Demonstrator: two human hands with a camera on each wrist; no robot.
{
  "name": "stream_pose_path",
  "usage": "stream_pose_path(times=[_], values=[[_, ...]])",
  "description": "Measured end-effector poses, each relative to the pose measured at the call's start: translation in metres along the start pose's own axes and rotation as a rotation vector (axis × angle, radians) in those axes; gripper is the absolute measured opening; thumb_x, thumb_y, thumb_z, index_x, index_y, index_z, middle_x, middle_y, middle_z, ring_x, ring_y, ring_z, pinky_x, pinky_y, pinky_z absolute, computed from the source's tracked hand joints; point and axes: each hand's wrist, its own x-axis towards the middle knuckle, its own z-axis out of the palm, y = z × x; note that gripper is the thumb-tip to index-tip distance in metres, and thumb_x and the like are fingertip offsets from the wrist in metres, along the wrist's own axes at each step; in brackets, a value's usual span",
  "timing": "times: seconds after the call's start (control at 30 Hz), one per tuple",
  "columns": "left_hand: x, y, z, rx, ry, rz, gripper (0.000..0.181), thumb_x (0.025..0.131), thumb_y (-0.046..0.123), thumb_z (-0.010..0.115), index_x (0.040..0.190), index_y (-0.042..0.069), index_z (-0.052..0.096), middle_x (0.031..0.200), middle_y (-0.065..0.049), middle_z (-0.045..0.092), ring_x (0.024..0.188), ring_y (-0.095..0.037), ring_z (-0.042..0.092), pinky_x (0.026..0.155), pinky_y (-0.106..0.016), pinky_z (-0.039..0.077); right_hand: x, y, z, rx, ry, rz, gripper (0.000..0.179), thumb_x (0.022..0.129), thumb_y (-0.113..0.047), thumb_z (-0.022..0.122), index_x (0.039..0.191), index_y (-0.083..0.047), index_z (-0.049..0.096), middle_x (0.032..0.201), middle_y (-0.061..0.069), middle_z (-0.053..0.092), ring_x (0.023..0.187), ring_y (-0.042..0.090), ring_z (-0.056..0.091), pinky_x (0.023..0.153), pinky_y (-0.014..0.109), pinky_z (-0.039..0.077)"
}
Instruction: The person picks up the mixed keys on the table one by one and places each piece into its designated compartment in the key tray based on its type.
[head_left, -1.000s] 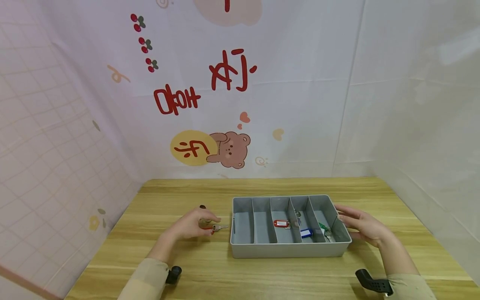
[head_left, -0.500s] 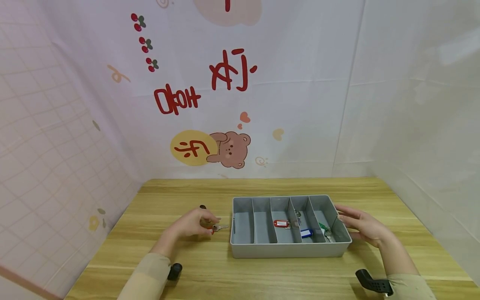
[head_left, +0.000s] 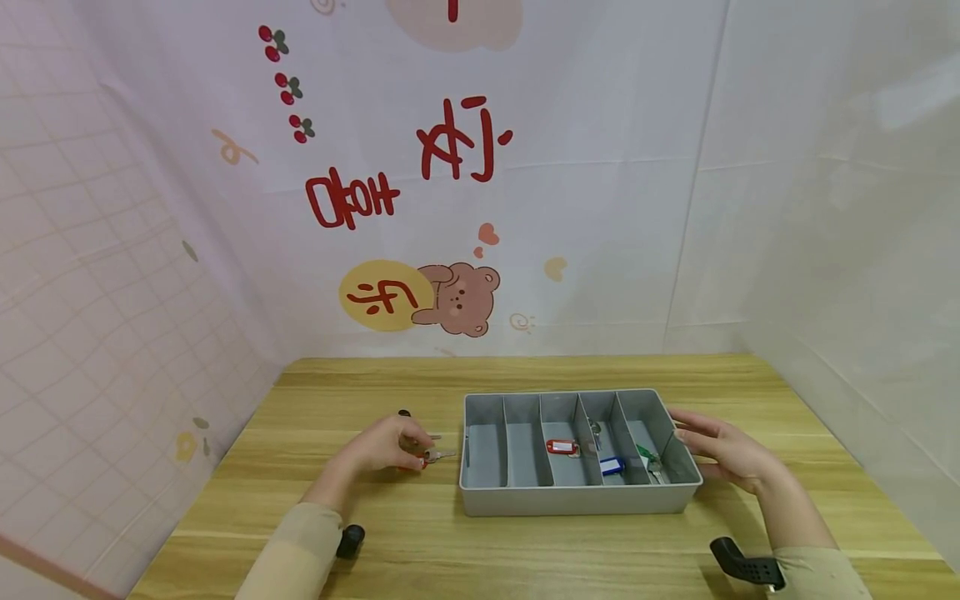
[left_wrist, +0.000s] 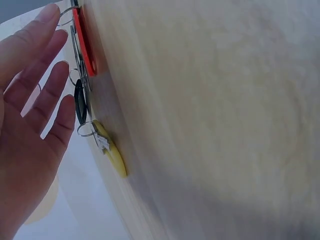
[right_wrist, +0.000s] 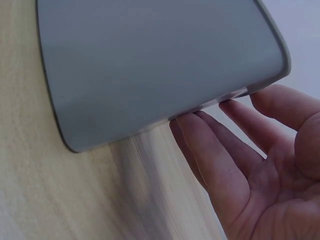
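My left hand (head_left: 384,443) is over several tagged keys on the wooden table, left of a grey divided box (head_left: 573,502). In the left wrist view its fingers are spread, with thumb and forefinger near the ring of a key with a red tag (left_wrist: 85,45); no firm grip shows. A dark-tagged key (left_wrist: 80,102) and a key with a yellow tag (left_wrist: 116,157) lie close by. My right hand (head_left: 723,454) touches the box's right end wall (right_wrist: 165,65) with extended fingers. Inside the box are a red key tag (head_left: 562,447), a blue tag (head_left: 612,466) and a green tag (head_left: 647,454), with keys.
Thin dividers (head_left: 545,442) split the box into several compartments; the two leftmost show bare floors. A black tip (head_left: 405,413) shows behind my left hand. A printed cloth (head_left: 600,208) hangs along the table's back and sides. Each forearm carries a black wrist mount (head_left: 351,542).
My left thumb and fingers have shifted slightly over the keys, and a key blade shows more plainly at the fingertips. The right hand and the box stay in place.
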Motion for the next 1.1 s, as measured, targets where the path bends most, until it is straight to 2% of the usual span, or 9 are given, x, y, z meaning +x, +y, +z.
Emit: stream_pose_path(times=[0.27, 0.6, 0.87, 1.1], values=[[0.0016, -0.0008, 0.0013, 0.059, 0.008, 0.014, 0.015, 0.08, 0.003, 0.081, 0.094, 0.009, 0.079, 0.097, 0.001, 0.069, 0.092, -0.022, 0.063, 0.082, -0.042, 0.054, -0.0009, -0.0025, 0.0024, 0.023, -0.001, -0.001, 0.059, 0.106, -0.017, 0.048, 0.154, 0.006, 0.021, 0.134, -0.002, 0.053, 0.112, 0.007, 0.06, 0.091, 0.042, 0.053], [0.003, -0.0037, 0.0026, 0.047, 0.006, 0.02, 0.009, 0.081, 0.002, 0.079, 0.087, 0.008, 0.078, 0.092, -0.001, 0.07, 0.088, -0.019, 0.064, 0.079, -0.036, 0.054, -0.0005, -0.0022, 0.0012, 0.02, 0.0, -0.002, 0.059, 0.106, -0.016, 0.047, 0.153, 0.006, 0.021, 0.138, 0.005, 0.052, 0.112, 0.008, 0.06, 0.09, 0.042, 0.053], [0.0036, -0.0032, 0.006, 0.03, 0.023, 0.046, 0.005, 0.081, 0.004, 0.08, 0.083, 0.009, 0.079, 0.088, 0.001, 0.071, 0.081, -0.011, 0.063, 0.072, -0.025, 0.052, -0.0008, -0.0024, 0.0012, 0.003, 0.01, 0.003, 0.059, 0.106, -0.017, 0.048, 0.153, 0.006, 0.021, 0.139, 0.006, 0.05, 0.111, 0.007, 0.059, 0.091, 0.042, 0.053], [0.0034, -0.003, 0.0074, 0.042, 0.041, 0.058, 0.007, 0.084, 0.006, 0.078, 0.08, 0.011, 0.077, 0.086, 0.003, 0.071, 0.078, -0.007, 0.061, 0.071, -0.025, 0.051, -0.0003, -0.0011, 0.0017, 0.003, 0.013, 0.0, 0.059, 0.106, -0.016, 0.048, 0.153, 0.006, 0.021, 0.14, 0.008, 0.049, 0.111, 0.007, 0.059, 0.09, 0.042, 0.053]])
